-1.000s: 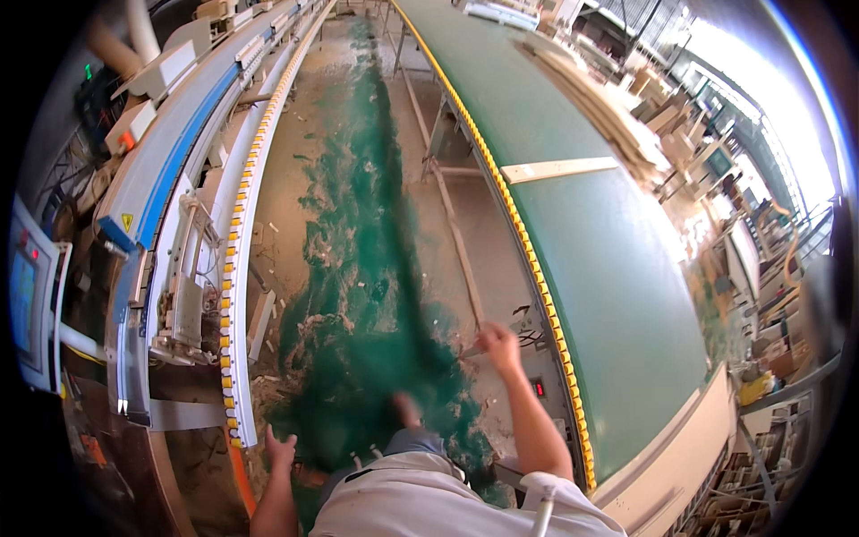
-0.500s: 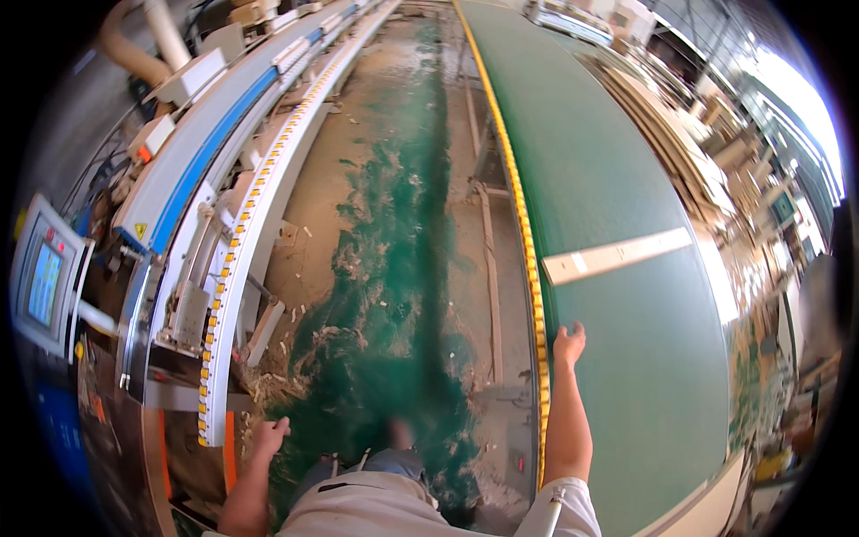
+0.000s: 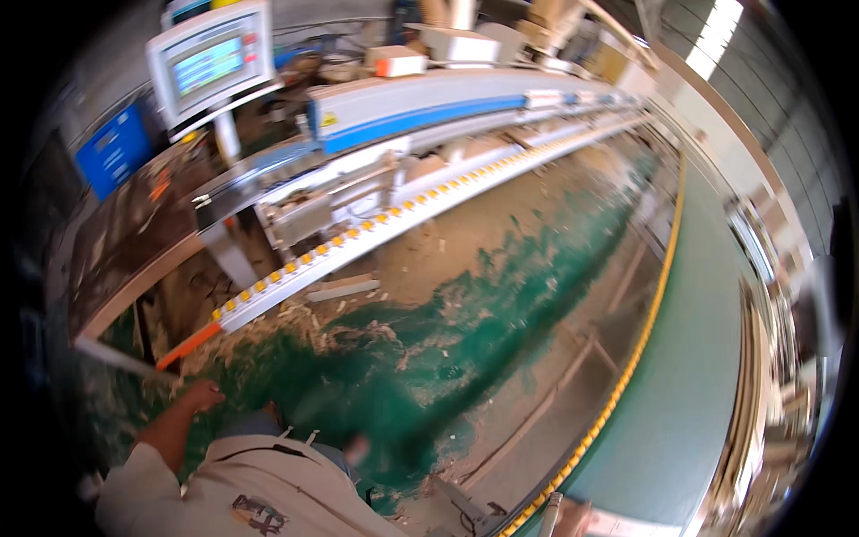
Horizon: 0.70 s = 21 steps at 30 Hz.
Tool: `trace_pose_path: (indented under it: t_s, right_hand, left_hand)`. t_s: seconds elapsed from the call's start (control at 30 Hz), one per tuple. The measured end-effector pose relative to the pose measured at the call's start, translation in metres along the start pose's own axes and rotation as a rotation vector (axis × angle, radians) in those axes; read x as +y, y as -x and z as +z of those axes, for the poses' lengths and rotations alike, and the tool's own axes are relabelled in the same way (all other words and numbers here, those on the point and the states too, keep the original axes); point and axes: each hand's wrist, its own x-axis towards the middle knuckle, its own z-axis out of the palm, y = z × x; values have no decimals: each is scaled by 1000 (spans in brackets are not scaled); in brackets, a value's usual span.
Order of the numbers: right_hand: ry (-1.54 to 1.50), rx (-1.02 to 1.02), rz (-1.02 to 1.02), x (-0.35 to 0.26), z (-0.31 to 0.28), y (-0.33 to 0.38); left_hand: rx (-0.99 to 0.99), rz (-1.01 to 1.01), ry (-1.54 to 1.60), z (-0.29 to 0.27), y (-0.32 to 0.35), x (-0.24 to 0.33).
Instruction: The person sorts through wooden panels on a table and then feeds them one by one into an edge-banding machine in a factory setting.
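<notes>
My left hand hangs low at the left, over the green floor beyond the near end of the roller rail. Its fingers look loosely curled, and I see nothing in them. At the lower edge, my right hand is over the green conveyor belt, beside its yellow-edged side. It lies at one end of a pale wooden strip, which the picture's edge partly cuts off. Blur and the frame edge hide the right fingers, so whether they grip the strip is unclear.
A long machine with a blue stripe and a white rail of yellow rollers runs along the left. A control screen stands at its near end. Sawdust and scraps litter the floor. Stacked boards lie beyond the belt.
The view has swung left, bringing the machine and screen toward the middle. My right hand, earlier open and apart from the wooden strip, is now at its end. My left hand still hangs low.
</notes>
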Motion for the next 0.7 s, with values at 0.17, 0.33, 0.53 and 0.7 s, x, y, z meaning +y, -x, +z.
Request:
trace_pose_path:
  t_s: [0.17,0.33,0.53,0.7]
  right_hand:
    - [227,142,-225,112,-31,43]
    - [-882,78,-469,104,-106,263]
    - [-1260,-453,-621,104,-110,484]
    - [-732,-84,-1589,19,-101,588]
  left_hand:
    - [-30,238,86,4,-2,71]
    - [-115,692,196,4,-3,229]
    - [-891,984,790,-55,104,503]
    - [-36,607,1239,-120,101,475]
